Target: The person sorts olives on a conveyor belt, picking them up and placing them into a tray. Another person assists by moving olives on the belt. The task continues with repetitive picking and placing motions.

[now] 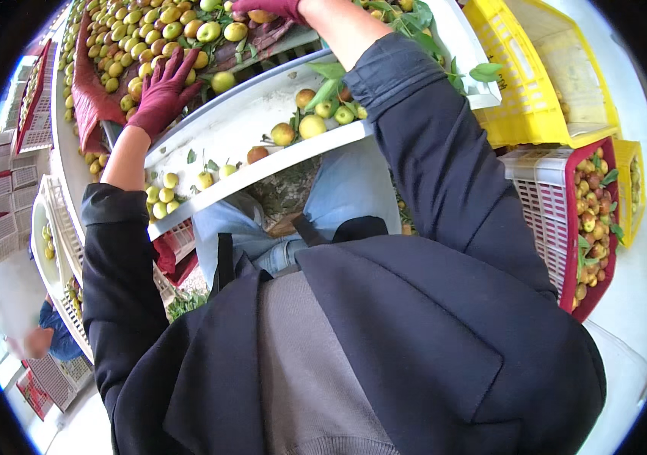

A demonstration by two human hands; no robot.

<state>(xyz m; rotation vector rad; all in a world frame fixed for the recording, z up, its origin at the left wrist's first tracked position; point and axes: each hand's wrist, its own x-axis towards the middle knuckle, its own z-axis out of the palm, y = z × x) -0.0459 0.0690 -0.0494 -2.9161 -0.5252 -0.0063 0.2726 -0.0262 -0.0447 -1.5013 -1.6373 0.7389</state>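
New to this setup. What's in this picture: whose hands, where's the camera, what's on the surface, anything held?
There's no robot, just a person's two gloved hands. The picture comes from a wide fisheye camera on the person's head, looking down, so edges bend and the dark jacket fills the lower part. The left hand lies spread on a heap of green and brown fruit; no grip on any piece shows. The right hand, cut off by the upper edge, is beside more fruit; whether it holds any, I can't tell. Nearer the body, a white trough carries scattered fruit. At right are a yellow crate and a red-rimmed crate with fruit.
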